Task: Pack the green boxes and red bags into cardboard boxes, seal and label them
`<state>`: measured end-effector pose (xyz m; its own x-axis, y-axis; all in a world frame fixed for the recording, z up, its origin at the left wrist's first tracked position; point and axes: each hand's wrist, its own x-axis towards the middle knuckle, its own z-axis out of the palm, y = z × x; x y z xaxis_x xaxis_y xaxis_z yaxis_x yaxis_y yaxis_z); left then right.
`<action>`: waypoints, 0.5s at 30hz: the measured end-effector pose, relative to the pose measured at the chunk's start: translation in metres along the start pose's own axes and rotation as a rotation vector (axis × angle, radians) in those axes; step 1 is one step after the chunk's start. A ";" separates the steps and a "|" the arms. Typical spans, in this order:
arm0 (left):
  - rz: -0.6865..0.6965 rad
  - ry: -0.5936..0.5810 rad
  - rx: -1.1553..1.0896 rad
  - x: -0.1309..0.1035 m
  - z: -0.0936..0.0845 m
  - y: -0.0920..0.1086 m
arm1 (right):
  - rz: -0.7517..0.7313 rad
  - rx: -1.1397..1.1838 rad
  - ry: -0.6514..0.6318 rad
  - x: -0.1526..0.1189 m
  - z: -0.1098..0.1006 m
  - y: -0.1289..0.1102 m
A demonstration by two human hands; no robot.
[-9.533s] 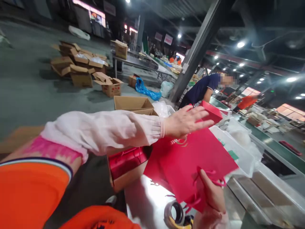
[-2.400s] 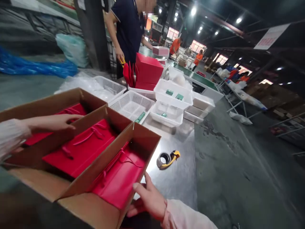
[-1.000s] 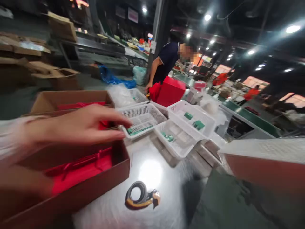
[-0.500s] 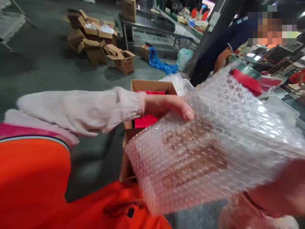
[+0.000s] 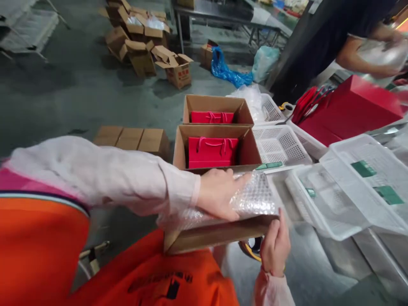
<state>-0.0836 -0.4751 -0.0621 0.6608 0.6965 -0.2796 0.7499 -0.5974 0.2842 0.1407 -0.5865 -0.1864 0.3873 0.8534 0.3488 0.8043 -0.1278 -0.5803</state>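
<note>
The left hand (image 5: 219, 193) presses flat, fingers spread, on the bubble wrap (image 5: 255, 197), which half a second ago was held up in the air and now lies over the near carton (image 5: 216, 233); covering looks under way. Its long axis runs left-right. Right of it, the right hand (image 5: 276, 246) has its grip clamped on the carton's corner; beyond, 2 boxes (image 5: 212, 151) hold red bags.

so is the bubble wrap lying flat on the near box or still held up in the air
Lying on it. The bubble wrap is spread across the top of the nearest cardboard box, pressed down by the left hand; the right hand holds the box's corner.
</note>
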 end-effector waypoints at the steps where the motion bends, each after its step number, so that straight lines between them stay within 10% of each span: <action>1: 0.007 -0.026 0.024 0.003 0.013 0.001 | 0.002 -0.004 0.020 -0.006 0.000 -0.003; 8: 0.010 -0.254 0.046 0.018 0.106 0.009 | -0.116 -0.046 0.033 -0.031 0.007 -0.015; 15: 0.001 -0.468 -0.173 0.031 0.125 -0.016 | -0.205 -0.072 0.008 -0.038 0.001 -0.009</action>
<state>-0.0709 -0.4937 -0.1903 0.6342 0.4195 -0.6494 0.7595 -0.4952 0.4218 0.1180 -0.6173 -0.1949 0.2159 0.8615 0.4596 0.8966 0.0115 -0.4427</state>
